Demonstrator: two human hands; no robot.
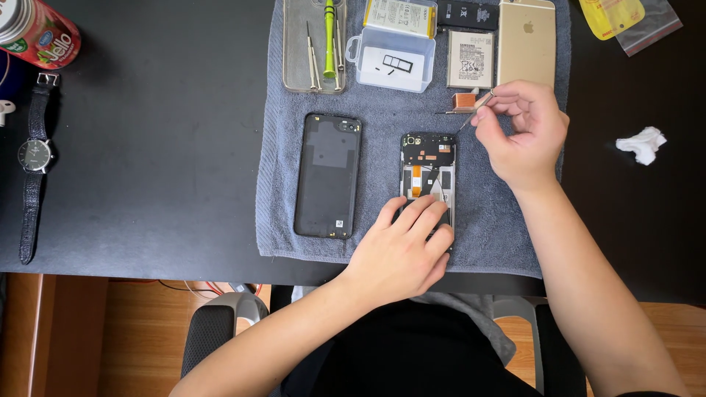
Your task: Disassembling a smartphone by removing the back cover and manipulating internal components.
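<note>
Left hand fingers flat on opened phone; right hand pinching screwdriver.

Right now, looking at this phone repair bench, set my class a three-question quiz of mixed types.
1. True or false: the left hand presses on the opened phone.
2. What does the right hand pinch? A) thin tool B) wristwatch C) tissue
3. What lies left of the opened phone on the grey towel?

Key: 1 true; 2 A; 3 the black back cover.
</note>
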